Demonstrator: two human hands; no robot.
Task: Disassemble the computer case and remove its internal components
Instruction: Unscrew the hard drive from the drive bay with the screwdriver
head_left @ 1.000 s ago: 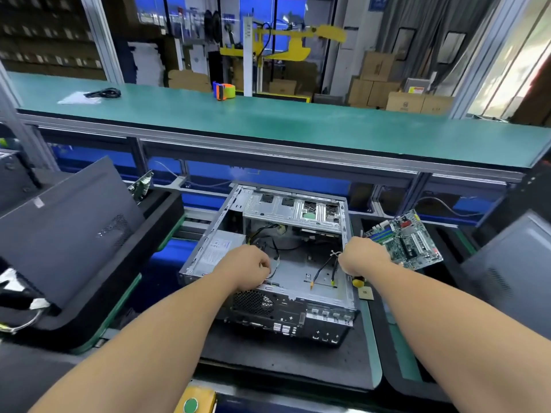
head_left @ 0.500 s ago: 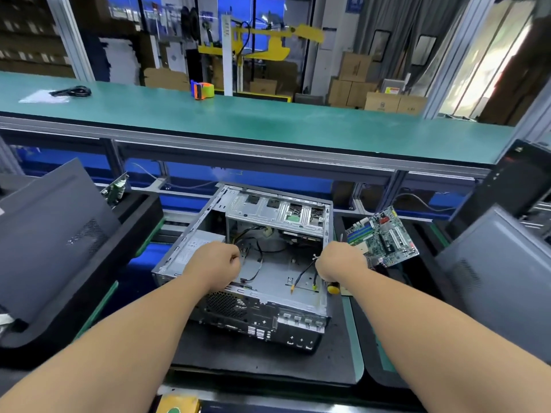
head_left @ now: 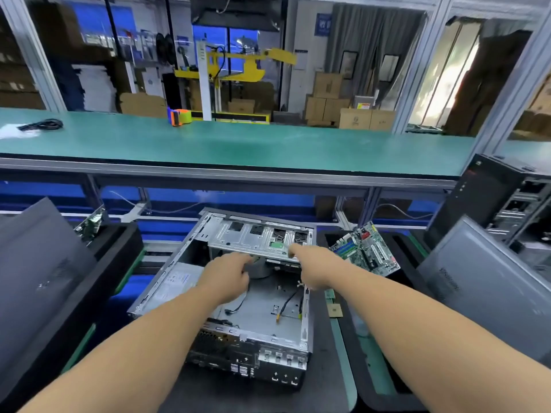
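An open computer case [head_left: 167, 289] lies flat on a black mat, its bare metal floor showing with loose cables [head_left: 287, 305]. A silver drive cage [head_left: 256, 238] spans its far end. My left hand [head_left: 231, 274] reaches in under the cage's near edge, fingers stretched forward. My right hand [head_left: 313, 266] rests at the cage's right near corner, index finger stretched onto the cage edge. A power supply [head_left: 176, 283] with a white label sits in the case's left side.
A removed motherboard [head_left: 366, 248] leans in a black tray right of the case. Grey side panels stand at the left [head_left: 35, 278] and right [head_left: 483, 290]. Another case [head_left: 492, 201] stands at far right. A green bench [head_left: 238, 144] with a tape dispenser [head_left: 180, 117] runs behind.
Both hands have left the case's middle and moved forward to the drive cage at the far end, their fingers now stretched out instead of curled.
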